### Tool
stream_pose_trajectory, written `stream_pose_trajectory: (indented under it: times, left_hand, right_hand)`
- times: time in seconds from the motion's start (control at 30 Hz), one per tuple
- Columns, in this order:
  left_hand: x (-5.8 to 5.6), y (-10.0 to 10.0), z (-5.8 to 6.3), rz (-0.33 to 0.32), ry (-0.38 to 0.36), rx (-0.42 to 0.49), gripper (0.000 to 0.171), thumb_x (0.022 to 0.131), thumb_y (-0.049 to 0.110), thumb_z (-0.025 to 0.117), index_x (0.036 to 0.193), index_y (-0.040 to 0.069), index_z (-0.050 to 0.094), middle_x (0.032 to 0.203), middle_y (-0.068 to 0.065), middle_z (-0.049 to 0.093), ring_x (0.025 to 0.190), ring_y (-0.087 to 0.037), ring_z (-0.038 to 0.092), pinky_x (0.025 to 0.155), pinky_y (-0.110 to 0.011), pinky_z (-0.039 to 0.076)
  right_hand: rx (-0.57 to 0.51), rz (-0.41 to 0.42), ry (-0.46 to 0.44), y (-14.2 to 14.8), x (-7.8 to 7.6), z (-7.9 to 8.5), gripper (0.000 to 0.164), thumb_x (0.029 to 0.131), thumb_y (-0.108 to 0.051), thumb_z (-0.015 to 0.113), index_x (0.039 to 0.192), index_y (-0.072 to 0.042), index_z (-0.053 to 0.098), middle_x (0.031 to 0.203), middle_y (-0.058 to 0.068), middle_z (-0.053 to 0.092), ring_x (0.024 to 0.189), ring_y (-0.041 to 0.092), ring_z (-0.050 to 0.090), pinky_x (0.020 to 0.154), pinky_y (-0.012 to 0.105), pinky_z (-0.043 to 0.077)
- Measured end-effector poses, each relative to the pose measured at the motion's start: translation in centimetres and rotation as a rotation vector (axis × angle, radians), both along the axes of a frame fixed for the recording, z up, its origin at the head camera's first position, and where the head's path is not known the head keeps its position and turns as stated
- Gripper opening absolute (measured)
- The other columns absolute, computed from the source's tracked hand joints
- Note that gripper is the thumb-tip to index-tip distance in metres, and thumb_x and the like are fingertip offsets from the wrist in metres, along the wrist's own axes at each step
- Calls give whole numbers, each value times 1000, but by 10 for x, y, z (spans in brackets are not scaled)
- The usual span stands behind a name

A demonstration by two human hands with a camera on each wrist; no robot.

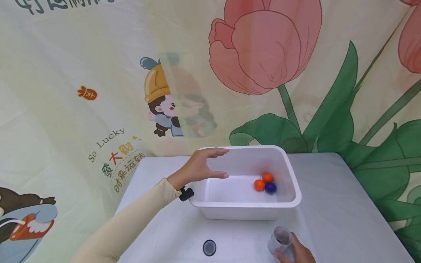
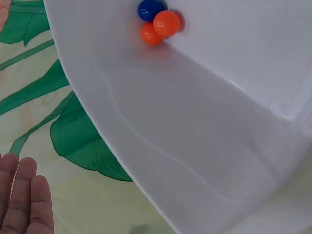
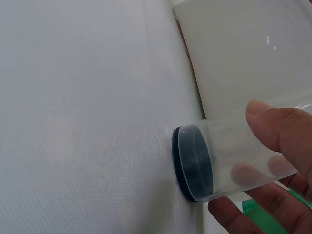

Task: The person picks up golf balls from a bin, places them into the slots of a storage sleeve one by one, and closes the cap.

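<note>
My left hand (image 1: 200, 166) reaches over the left part of a white plastic tub (image 1: 243, 213), fingers straight, thumb held apart and nothing between them. In the left wrist view its fingers (image 2: 22, 204) appear beyond the tub's rim. Two orange balls (image 1: 259, 185) and a dark blue ball (image 1: 270, 187) lie together on the tub floor, towards its right end. In front of the tub's right corner, my right hand (image 1: 298, 252) grips a clear plastic cylinder (image 1: 279, 241). The right wrist view shows a dark round base (image 3: 195, 163) at its lower end, close to the tabletop.
A small dark-rimmed disc (image 1: 209, 247) lies on the white-covered table (image 1: 335, 204), left of the cylinder. Behind the table hangs a printed cloth (image 1: 197, 73) with tulips and cartoon figures. The black wrist camera (image 1: 186, 194) sits near the tub's left rim.
</note>
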State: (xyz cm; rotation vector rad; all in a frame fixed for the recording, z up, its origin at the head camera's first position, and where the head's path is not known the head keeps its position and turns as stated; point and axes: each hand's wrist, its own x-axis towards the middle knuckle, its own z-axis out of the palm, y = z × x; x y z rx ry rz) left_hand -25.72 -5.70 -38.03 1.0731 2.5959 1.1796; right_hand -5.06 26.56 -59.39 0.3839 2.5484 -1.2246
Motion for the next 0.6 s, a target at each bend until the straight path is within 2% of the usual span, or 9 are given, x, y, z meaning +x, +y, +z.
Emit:
stream_pose_trajectory:
  times: [0.1,0.23,0.43,0.53,0.6]
  left_hand:
    - [-6,5,-5,-17,10,-14,78,82,25,98,150,8,65,148,-9,68,135,-31,65,115,-41,52]
    - [-13,11,-11,-22,16,-41,77,82,28,98,150,9,65,147,-8,68,135,-30,65,113,-37,54]
    - [-21,22,-20,-38,-3,-70,75,83,27,97,149,10,66,147,-6,68,133,-29,66,112,-35,54]
    - [-26,27,-25,-62,-10,-67,73,83,25,97,148,9,67,147,-7,68,132,-30,66,112,-37,54]
    - [-29,31,-29,-82,-20,-57,72,84,23,97,148,8,67,147,-9,68,133,-31,66,113,-40,54]
  right_hand:
    - [24,3,24,2,1,1,83,80,-44,96,138,1,57,123,15,73,114,36,71,102,62,55]
    - [76,9,102,6,4,4,74,81,-37,97,134,-1,59,123,15,75,116,36,71,106,62,53]
    - [95,8,118,17,7,11,72,82,-39,96,133,-1,60,128,22,73,124,45,68,108,67,50]
    - [99,4,138,22,9,17,71,84,-36,95,133,0,60,129,26,72,125,47,67,107,68,50]
    - [92,1,118,25,9,22,73,84,-37,94,135,1,59,131,27,71,126,48,66,107,70,49]
